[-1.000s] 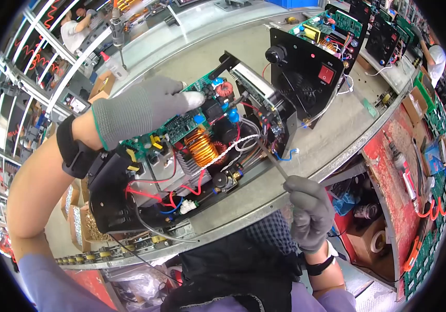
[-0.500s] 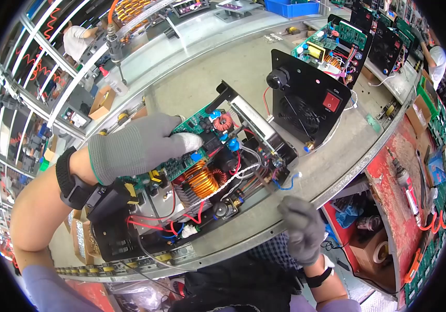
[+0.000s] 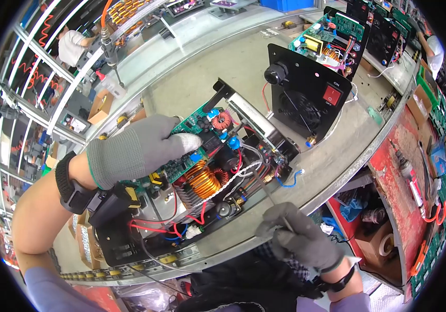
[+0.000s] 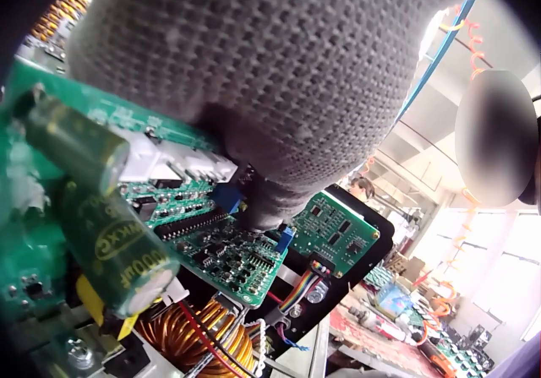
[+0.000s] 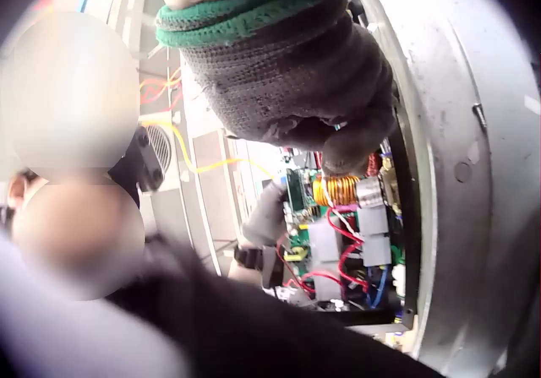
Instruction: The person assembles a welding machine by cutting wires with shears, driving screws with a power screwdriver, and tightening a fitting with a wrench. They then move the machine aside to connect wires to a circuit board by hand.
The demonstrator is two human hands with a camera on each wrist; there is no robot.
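Observation:
My gloved left hand (image 3: 142,151) grips the upper edge of a green circuit board (image 3: 194,120) on an open electronics unit, thumb over the board's face. In the left wrist view the glove covers part of that board, beside large green capacitors (image 4: 118,243). The unit has a copper-wound coil (image 3: 203,181), a twisted white wire (image 3: 228,188) and red wires (image 3: 155,224). My gloved right hand (image 3: 303,236) holds a thin grey metal tool (image 3: 268,193) in curled fingers, its far end at the wires by the unit's front end. The tool's tip blends into the wiring.
Beside the unit stands a black panel (image 3: 308,96) with a red switch, and similar units stand behind it. A hanging power driver (image 3: 109,52), a red-capped bottle (image 3: 109,83) and a small parts box (image 3: 101,107) are at the far left. A metal rail (image 3: 332,179) edges the bench.
My right hand has turned and shifted lower and slightly left, still holding the thin tool. The left hand keeps its grip on the board. The head view has shifted, so the unit appears lower.

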